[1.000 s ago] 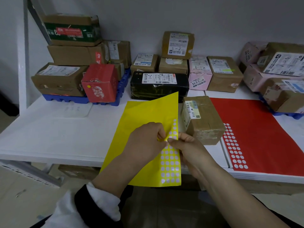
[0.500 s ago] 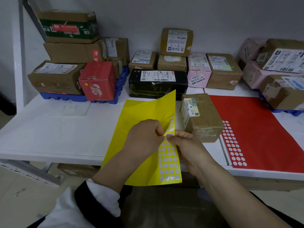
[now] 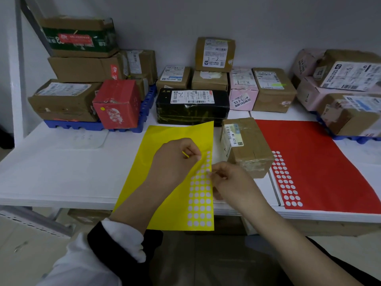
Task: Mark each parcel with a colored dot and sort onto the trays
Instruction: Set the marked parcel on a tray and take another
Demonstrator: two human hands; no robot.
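A yellow sticker sheet (image 3: 165, 139) hangs over the table's front edge, its right column full of white spots where dots were peeled. My left hand (image 3: 175, 162) pinches a small yellow dot (image 3: 185, 154) just lifted off the sheet. My right hand (image 3: 228, 180) pinches the sheet's right edge. A brown cardboard parcel (image 3: 249, 147) with a white label stands just right of the sheet. A red sticker sheet (image 3: 321, 162) lies flat further right.
A blue tray (image 3: 70, 124) at back left carries stacked parcels, among them a red box (image 3: 117, 104) with a yellow dot. A black parcel (image 3: 191, 106) and several brown and pink ones line the wall. Another blue tray (image 3: 350, 138) with parcels stands at far right.
My left hand has pulled away from my right hand, up and to the left, with a yellow dot between its fingers. The sheet stays held at its right edge.
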